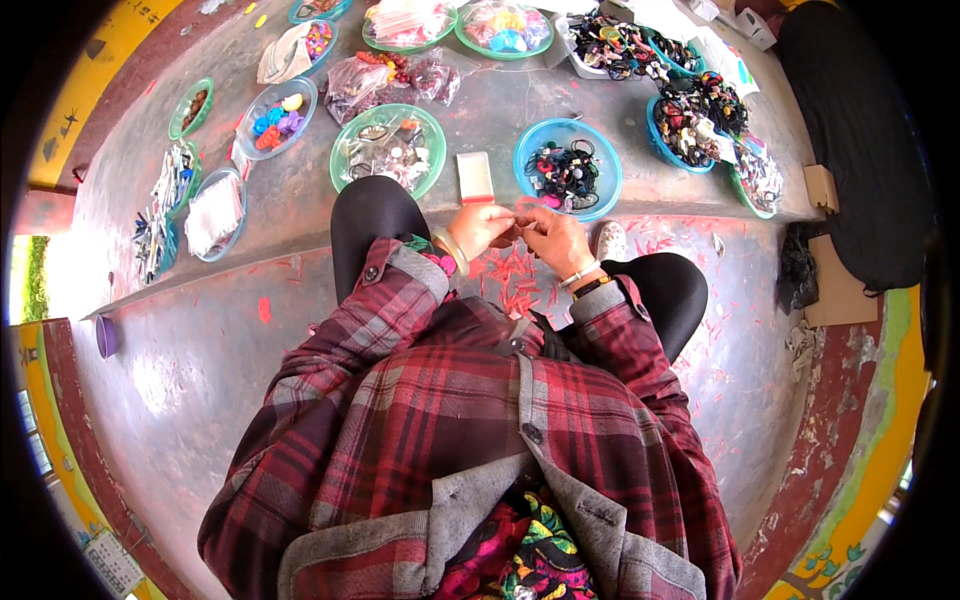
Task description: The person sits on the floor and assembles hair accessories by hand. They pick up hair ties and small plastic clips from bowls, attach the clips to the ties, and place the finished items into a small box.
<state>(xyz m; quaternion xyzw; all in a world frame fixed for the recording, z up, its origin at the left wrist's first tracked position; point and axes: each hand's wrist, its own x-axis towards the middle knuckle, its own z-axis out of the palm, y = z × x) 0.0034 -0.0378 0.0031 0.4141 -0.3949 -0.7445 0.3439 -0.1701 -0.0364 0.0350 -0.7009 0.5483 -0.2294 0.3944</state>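
My left hand point(478, 230) and my right hand point(558, 242) meet fingertip to fingertip between my knees, both closed in a pinch. What they hold is too small to make out; a faint clear or reddish edge shows beside the right fingers. Just beyond the left hand lies a white rectangular tray point(475, 176) with a red near edge. A blue basin point(525, 150) of black hair ties stands beyond the right hand. To the left, a green basin point(437, 150) holds small items in clear packets. Red scraps point(515, 285) lie on the floor below my hands.
Along the raised concrete step stand several more basins, including a grey-blue one point(246, 128) with colourful pieces. Bagged dark-red items point(365, 85) lie behind. Heaped hair ties point(690, 140) fill containers at right, near a black cloth point(850, 150) and a cardboard piece point(838, 285). A purple cup point(106, 337) stands left.
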